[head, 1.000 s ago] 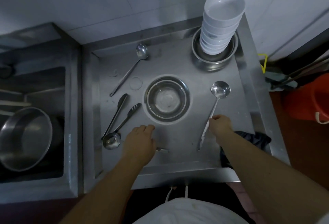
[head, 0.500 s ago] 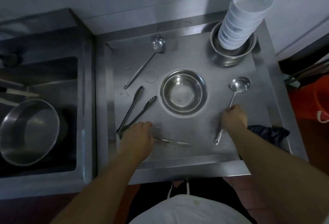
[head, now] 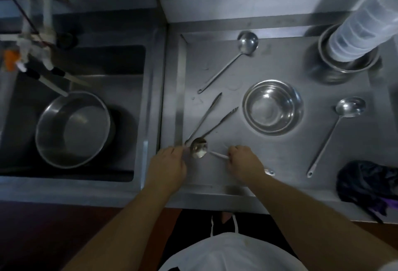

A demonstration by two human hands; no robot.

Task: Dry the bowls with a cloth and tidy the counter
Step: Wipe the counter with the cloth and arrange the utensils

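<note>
Hands both down at the front-left corner of the steel counter. Right hand has fingers curled round the handle of a small ladle; the bowl end sticks out to the left, handle tip pokes out behind the wrist. Left hand sits just left of that ladle bowl, fingers bent down by the hinge end of the tongs. Can't tell if it's gripping anything or only touching. Tongs lie in a V, tips aimed toward the steel bowl mid-counter, which stands upright w/ nothing in it. Back right: stack of white bowls inside another steel bowl. Dark cloth bunched at front-right edge, well apart from both hands. One long ladle at the back, lying diagonal; another right of the centre bowl. Left of the counter, a sink w/ a big steel basin in it.
</note>
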